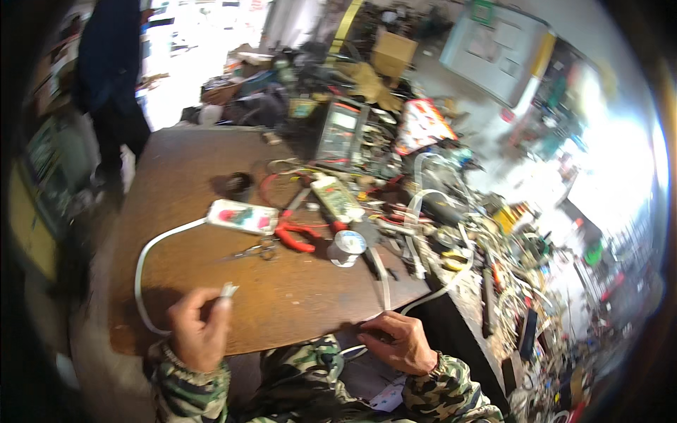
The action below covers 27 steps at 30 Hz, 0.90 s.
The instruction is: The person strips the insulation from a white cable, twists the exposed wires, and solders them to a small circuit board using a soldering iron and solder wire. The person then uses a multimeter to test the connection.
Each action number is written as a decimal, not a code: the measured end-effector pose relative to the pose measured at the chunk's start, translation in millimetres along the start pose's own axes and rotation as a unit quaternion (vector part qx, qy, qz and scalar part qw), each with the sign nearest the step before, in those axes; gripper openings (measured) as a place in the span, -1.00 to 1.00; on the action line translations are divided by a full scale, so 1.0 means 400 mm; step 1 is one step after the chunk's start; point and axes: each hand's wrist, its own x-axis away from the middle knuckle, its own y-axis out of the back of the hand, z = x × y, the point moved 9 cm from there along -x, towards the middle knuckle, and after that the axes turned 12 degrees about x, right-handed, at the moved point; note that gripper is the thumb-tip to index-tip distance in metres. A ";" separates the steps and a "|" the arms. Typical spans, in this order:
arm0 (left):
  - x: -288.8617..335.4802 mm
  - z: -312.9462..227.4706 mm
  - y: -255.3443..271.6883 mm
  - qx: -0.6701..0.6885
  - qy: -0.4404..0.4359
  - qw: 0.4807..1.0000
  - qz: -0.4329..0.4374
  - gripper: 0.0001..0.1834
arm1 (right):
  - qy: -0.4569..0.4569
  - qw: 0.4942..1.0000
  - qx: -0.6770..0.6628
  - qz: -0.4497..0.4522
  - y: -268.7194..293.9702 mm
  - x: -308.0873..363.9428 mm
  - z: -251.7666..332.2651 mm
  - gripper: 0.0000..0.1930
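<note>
My left hand (196, 330), at the near left edge of the table, is closed in a pinch on the end of a white cable (146, 254); frayed, pale wire tips stick up past the thumb. This cable loops from the left end of a white socket strip (264, 221), whose inside shows red and green patches. My right hand (399, 341), by the near right edge, has its fingers closed on a second white cable (381, 273). Part of that cable hangs below the hand over my lap. Between the hands and the strip lie scissors (266, 249) and red-handled pliers (296, 238).
A wire spool (347, 248) stands on the wooden table (190, 158), near a dark round container (238, 185). Behind are an opened device (337, 197) and a multimeter (341, 134). Tangled wires and parts (508, 282) crowd the right side. A person (109, 63) in dark clothes stands far left.
</note>
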 end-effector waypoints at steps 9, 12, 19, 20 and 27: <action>-0.027 0.068 0.067 -0.059 -0.029 0.997 0.043 -0.79 | -0.085 0.990 0.033 -0.107 0.211 0.284 -0.197 -0.82; 0.030 0.048 0.089 0.014 0.043 0.999 0.019 -0.87 | -0.090 0.989 0.021 -0.116 0.260 0.281 -0.198 -0.84; -0.020 0.007 -0.033 -0.016 0.021 0.999 0.031 -0.84 | -0.043 0.994 0.014 -0.101 0.170 0.110 -0.058 -0.85; -0.010 0.011 -0.017 0.010 0.032 0.999 0.025 -0.83 | -0.002 0.996 -0.010 -0.091 0.143 0.042 -0.014 -0.85; -0.008 0.035 0.021 0.074 0.070 0.995 0.024 -0.72 | 0.212 0.959 0.108 -0.153 -0.057 -0.318 0.243 -0.77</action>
